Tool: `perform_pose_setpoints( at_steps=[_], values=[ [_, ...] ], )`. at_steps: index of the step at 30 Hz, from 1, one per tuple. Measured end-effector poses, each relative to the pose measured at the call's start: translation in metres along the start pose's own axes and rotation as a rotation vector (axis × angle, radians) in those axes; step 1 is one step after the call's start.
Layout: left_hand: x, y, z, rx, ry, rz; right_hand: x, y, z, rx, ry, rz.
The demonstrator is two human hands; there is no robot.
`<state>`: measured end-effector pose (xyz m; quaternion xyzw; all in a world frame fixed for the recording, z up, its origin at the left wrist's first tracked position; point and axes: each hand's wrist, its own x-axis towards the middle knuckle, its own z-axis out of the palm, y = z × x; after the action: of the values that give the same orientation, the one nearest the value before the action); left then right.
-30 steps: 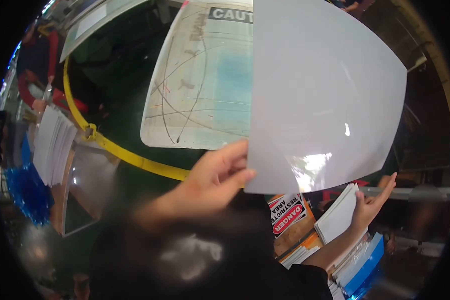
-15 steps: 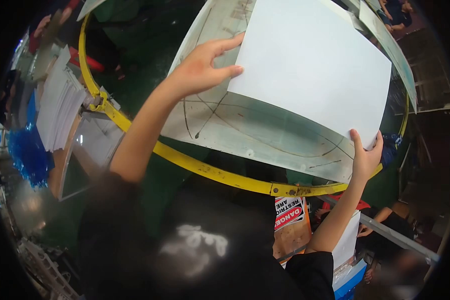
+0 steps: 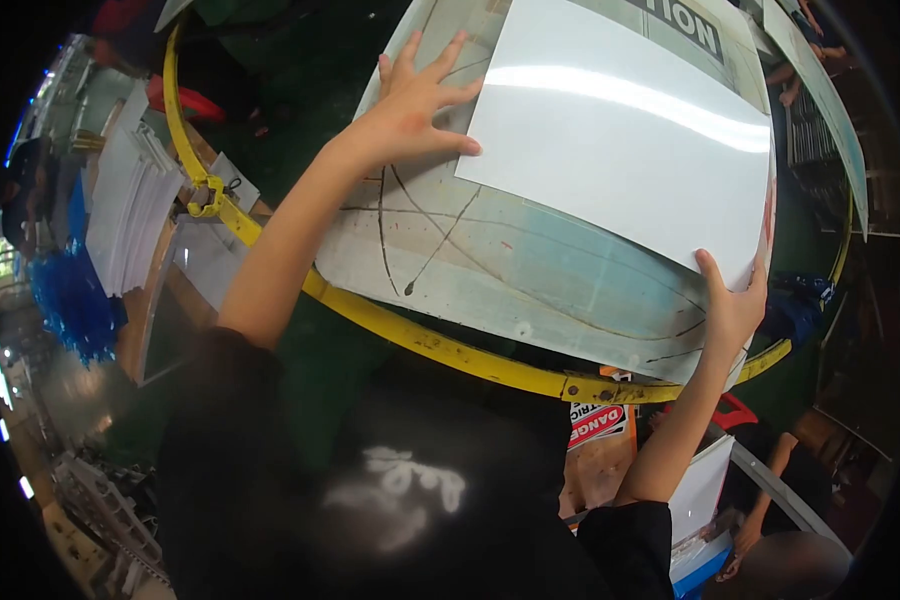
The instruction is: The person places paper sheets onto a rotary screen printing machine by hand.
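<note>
A glossy white sheet (image 3: 625, 150) lies flat on a worn, scratched printing board (image 3: 490, 260) inside a yellow frame (image 3: 450, 350). My left hand (image 3: 415, 105) rests on the board with fingers spread, its thumb against the sheet's left edge. At the sheet's near right corner my right hand (image 3: 732, 300) presses down with the thumb along the edge. Part of a printed word in black lettering (image 3: 690, 25) shows on the board beyond the sheet.
A stack of white sheets (image 3: 130, 205) sits at the left beside blue plastic (image 3: 70, 300). A red DANGER sign (image 3: 600, 425) and more white sheets (image 3: 700, 490) lie below the frame. Another person (image 3: 800, 560) is at lower right.
The sheet went from held up in front of me to lying flat on the board. My left hand opened onto the board and my right hand came up to the near corner.
</note>
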<state>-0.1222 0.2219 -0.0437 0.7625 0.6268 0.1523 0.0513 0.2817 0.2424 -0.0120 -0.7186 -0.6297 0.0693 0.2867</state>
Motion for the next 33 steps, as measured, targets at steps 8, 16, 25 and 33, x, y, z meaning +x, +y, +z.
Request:
perform_pose_setpoints(
  at_steps=[8, 16, 25, 33],
  values=[
    [0.001, -0.009, 0.010, -0.003, 0.037, 0.014, -0.002, -0.007, 0.000, -0.013, -0.012, 0.020],
    [0.001, -0.010, 0.011, 0.008, -0.004, -0.024, -0.001, 0.003, 0.005, -0.041, -0.014, -0.002],
    [0.000, -0.008, 0.012, -0.004, -0.044, -0.076, 0.000, 0.009, 0.011, -0.038, -0.030, -0.004],
    [-0.004, 0.007, 0.006, 0.048, -0.033, -0.179, 0.000, -0.007, 0.006, -0.033, -0.141, 0.054]
  ],
)
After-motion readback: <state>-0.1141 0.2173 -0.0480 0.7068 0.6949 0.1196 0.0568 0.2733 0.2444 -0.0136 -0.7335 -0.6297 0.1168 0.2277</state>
